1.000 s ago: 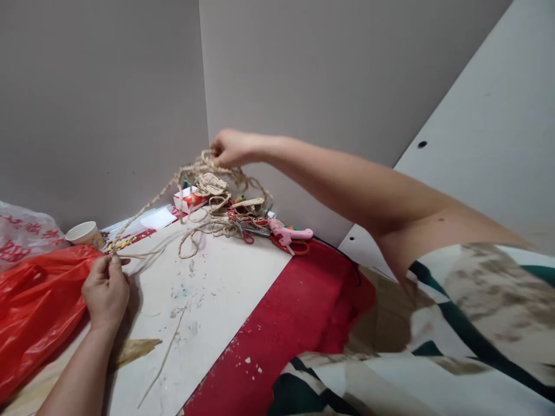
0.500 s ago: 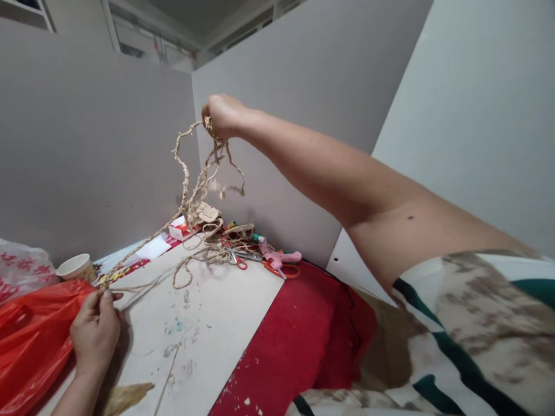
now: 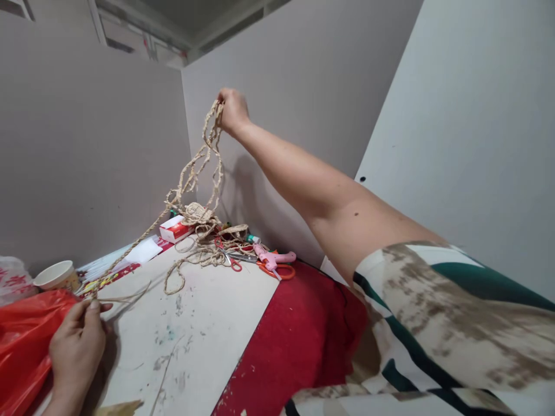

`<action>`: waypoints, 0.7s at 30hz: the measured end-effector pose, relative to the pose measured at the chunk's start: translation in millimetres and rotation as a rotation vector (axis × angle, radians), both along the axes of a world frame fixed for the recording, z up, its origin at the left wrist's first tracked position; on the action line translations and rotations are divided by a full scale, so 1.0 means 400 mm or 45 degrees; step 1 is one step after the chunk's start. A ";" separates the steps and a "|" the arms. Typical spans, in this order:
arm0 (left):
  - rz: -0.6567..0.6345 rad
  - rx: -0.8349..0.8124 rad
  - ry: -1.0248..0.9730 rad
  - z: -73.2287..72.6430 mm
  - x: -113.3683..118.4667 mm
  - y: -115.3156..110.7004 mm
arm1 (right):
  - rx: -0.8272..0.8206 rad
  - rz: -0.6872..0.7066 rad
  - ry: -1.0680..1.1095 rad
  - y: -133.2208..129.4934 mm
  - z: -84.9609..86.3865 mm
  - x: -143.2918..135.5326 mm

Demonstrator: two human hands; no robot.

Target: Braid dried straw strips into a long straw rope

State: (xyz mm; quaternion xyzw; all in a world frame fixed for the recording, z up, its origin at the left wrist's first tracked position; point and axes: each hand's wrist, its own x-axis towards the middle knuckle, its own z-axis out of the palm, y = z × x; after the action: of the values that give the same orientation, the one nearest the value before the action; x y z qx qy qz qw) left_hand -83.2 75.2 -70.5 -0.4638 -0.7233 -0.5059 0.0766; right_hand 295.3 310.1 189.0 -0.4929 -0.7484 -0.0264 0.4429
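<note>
A tan twisted straw rope runs taut from lower left up toward a looped tangle near the corner. At its lower end, my left hand is closed, pinching the rope between thumb and fingers; loose strands stick out to the right of the pinch. My right hand is raised high on an outstretched arm, closed around the upper loops of the rope. Several loops hang below that hand, down to a knotted part just above the table's back. The right fingertips are partly hidden behind the hand.
On the white board lie scissors, a pink glue gun, more coiled cord and a red-and-white box. A paper cup and a red plastic bag stand at left. Grey partitions enclose the back.
My right hand has moved up and slightly right, drawing the rope loops higher and longer. My left hand keeps its pinch. The whole view has shifted a little.
</note>
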 end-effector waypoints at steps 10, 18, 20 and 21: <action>-0.375 -0.040 -0.184 0.040 0.094 -0.019 | -0.261 0.369 -0.678 -0.140 -0.228 -0.133; -0.818 -0.105 -0.653 0.168 0.159 -0.070 | -0.316 1.215 -0.591 -0.324 -0.267 -0.364; -0.908 -0.148 -0.804 0.201 0.167 -0.085 | -0.441 1.256 -0.579 -0.320 -0.290 -0.395; -0.930 -0.168 -0.869 0.216 0.170 -0.092 | -0.500 1.273 -0.579 -0.314 -0.301 -0.404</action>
State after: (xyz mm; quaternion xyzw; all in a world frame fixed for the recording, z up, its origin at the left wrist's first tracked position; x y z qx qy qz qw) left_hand -15.0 38.5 15.7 -0.4987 -0.5280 -0.5756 -0.3757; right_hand 133.6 184.3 68.4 -0.1346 -0.9574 0.2200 0.1299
